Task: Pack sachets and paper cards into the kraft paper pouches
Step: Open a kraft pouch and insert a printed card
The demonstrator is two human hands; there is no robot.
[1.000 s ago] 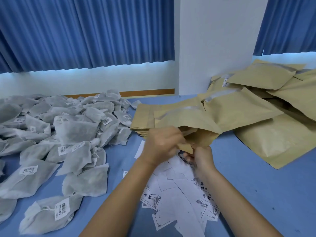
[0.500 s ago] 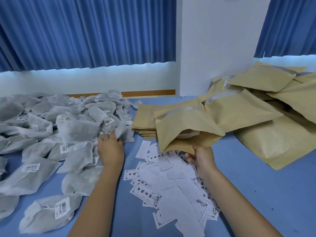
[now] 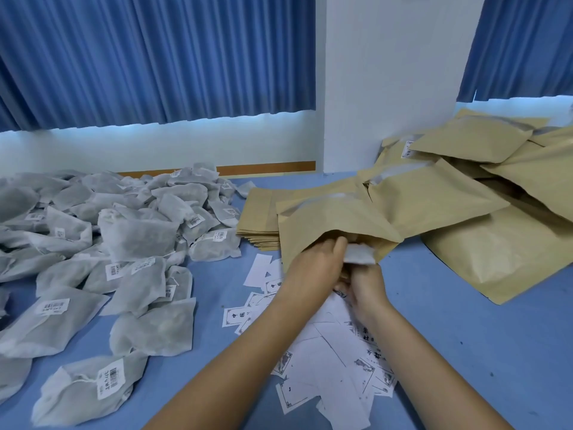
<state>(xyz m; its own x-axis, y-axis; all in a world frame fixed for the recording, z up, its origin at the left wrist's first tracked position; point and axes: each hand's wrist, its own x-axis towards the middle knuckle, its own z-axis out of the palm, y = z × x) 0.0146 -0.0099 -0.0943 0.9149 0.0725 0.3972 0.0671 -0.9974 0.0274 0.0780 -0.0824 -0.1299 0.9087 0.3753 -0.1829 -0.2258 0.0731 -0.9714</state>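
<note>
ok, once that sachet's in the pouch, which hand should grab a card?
Left, probably. The right hand grips the pouch at its mouth and is needed there. The left hand only holds the sachet at the opening, so it frees up next; the paper cards lie below it.

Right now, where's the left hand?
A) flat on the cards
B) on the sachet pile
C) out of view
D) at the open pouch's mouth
D: the left hand is at the mouth of the open pouch, gripping a white sachet that is partly inside, while the right hand holds the pouch's lower lip.
</note>
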